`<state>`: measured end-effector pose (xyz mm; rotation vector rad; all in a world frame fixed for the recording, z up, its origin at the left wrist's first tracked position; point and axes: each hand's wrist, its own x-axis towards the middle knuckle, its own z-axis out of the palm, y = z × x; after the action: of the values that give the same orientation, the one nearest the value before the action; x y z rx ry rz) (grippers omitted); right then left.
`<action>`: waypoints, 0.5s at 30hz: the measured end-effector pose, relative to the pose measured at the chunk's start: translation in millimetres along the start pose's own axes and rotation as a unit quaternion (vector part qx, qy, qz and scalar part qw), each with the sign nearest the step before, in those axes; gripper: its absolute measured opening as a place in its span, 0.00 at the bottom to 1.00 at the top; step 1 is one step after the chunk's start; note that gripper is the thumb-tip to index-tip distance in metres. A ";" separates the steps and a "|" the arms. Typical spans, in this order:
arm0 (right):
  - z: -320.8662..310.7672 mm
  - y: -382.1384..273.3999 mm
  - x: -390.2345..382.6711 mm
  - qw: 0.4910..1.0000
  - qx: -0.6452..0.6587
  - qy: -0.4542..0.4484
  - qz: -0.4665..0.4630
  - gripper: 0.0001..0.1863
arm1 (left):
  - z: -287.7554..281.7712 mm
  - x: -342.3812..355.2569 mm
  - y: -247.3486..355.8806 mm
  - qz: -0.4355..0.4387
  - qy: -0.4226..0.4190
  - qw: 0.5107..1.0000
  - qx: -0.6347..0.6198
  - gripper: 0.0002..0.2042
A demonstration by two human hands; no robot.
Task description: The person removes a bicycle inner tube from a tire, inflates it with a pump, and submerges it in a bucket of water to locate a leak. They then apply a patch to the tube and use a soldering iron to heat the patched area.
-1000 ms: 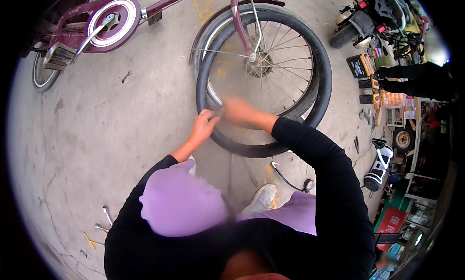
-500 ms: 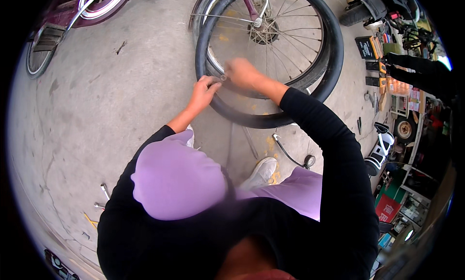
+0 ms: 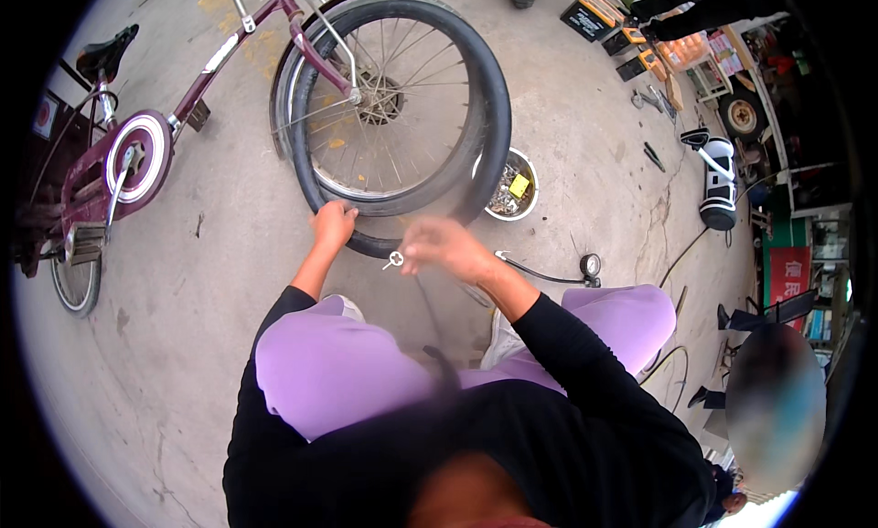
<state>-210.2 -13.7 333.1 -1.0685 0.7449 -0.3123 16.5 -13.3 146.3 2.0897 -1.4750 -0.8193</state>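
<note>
A smooth black inner tube hangs loosely around the spoked wheel of a maroon bicycle. My left hand is closed on the tube's near left edge. Just to its right and nearer to me, my right hand is blurred by motion. At its fingertips is a small round silver tool with a slotted ring and a short stem, held apart from the tube. The tire sits inside the tube's loop, partly off the rim.
A metal bowl of small parts with a yellow item stands right of the wheel. A pump gauge with hose lies near my knee. Farther right are pliers, a white-and-black cylindrical device, boxes and a person's dark-clad legs.
My right hand has drawn back toward me from beside my left hand, with the silver tool now plainly visible. My left hand stays at the tube. The view has swung rightward, showing the bowl.
</note>
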 end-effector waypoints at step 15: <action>-21.6 169.0 -104.0 0.913 0.347 0.195 0.092 0.08 | -19.8 35.0 5.1 0.029 -0.100 0.991 0.088 0.09</action>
<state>-319.3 109.9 220.5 -0.2538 0.9817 -0.5845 35.5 -47.6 156.7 2.1293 -1.7623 -0.9303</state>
